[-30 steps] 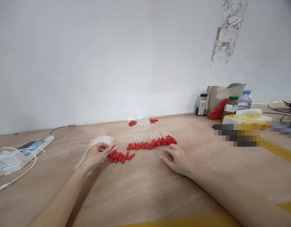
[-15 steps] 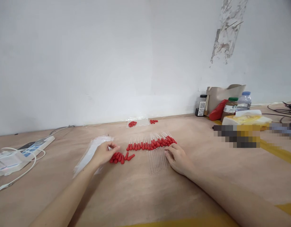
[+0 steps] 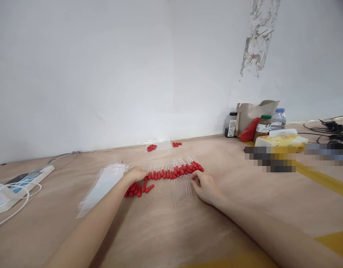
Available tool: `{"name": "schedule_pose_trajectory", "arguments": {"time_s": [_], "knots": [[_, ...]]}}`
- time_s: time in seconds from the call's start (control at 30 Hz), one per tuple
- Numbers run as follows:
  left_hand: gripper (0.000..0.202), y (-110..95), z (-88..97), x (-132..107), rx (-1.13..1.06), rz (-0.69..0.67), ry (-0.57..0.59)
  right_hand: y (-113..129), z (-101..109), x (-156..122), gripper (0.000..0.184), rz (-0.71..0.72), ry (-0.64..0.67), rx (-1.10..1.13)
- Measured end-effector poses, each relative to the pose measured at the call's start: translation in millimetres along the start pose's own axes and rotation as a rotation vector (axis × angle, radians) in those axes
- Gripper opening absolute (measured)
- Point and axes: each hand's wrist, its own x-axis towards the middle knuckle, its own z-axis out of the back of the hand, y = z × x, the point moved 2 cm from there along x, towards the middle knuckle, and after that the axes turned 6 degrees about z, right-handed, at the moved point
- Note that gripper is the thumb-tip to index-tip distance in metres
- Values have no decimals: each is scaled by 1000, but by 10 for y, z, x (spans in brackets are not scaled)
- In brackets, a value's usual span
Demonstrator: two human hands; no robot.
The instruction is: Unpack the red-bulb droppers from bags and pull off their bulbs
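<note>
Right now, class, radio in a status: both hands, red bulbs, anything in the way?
Left hand at left end of red-bulbed row, grip unclear. Right hand beside clear tubes. Loose red bulbs near left forearm, which partly covers plastic bags.

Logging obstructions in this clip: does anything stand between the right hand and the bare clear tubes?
Nothing visible does: the right hand is at the right edge of the clear tubes. The row of red-bulbed droppers lies beyond them, not between.

Green-lidded jar (image 3: pixel 263 128) beside blue-capped bottle (image 3: pixel 278 122), near beige bag (image 3: pixel 251 110)
</note>
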Motion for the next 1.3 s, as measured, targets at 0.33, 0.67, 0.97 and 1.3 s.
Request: {"name": "schedule_pose_trajectory", "arguments": {"time_s": [0.33, 0.67, 0.97, 1.3], "knots": [[19, -54, -2, -713, 107, -353, -240, -70, -4, 32, 13, -108, 4, 126], [16, -148, -410, -1151, 29, -804, -208, 201, 261, 16, 27, 274, -50, 146], [15, -149, -516, -1198, -90, -977, -312, 423, 104, -118, 22, 676, 12, -207], [14, -120, -463, -1283, 34, -1093, -339, 513, 85, -186, 20, 784, 7, -197]]}}
